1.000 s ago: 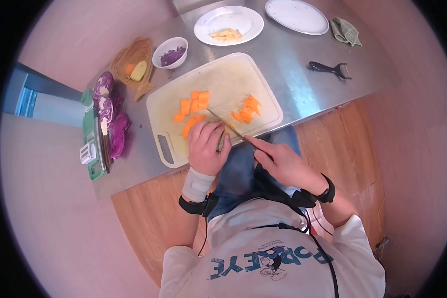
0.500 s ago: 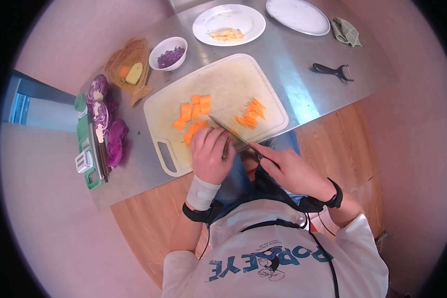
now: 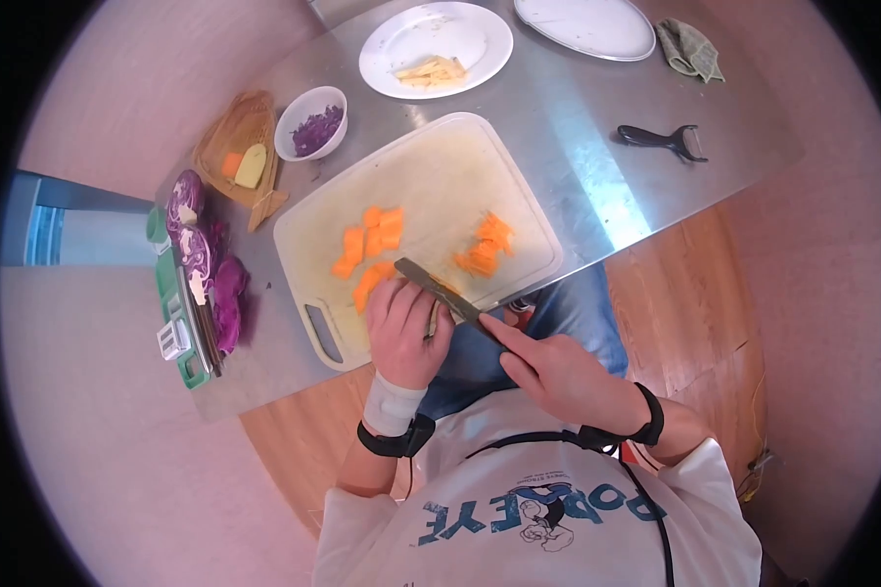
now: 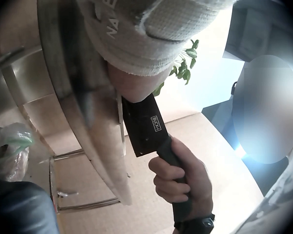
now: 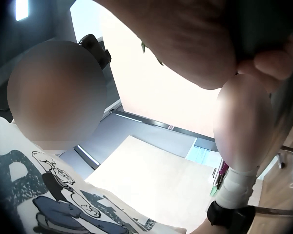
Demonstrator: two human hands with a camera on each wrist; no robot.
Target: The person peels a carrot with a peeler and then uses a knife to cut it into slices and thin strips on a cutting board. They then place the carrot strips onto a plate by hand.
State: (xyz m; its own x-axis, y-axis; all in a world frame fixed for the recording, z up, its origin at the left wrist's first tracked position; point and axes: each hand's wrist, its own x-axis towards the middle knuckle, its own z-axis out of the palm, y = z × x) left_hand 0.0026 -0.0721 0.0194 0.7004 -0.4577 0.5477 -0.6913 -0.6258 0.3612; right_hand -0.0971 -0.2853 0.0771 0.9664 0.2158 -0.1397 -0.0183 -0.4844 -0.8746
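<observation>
In the head view my right hand (image 3: 568, 377) grips a dark-bladed kitchen knife (image 3: 423, 278), its forefinger stretched along the blade's top. The blade leans, so its broad side shows. My left hand (image 3: 408, 333) is bent over the near edge of the cutting board (image 3: 431, 157), knuckles beside the blade. It holds down carrot, mostly hidden under its fingers; an orange sliver shows at the blade's far side. Carrot slices (image 3: 385, 231) lie beyond the left fingertips, and a pile of carrot strips (image 3: 486, 245) lies right of the knife. The left wrist view shows the right fist round the black handle (image 4: 173, 156).
Behind the board stand a bowl of shredded purple cabbage (image 3: 286, 145) and a white plate (image 3: 387, 39) with pale strips. A wicker basket (image 3: 206, 147), cut cabbage (image 3: 194, 254) and a green grater (image 3: 191, 364) line the left. At right lie a peeler (image 3: 656, 139) and a cloth (image 3: 690, 49).
The knife blade has tilted over from edge-on to showing its broad side, still against the left fingers. The head view has shifted slightly. The left hand keeps its bent pose on the board.
</observation>
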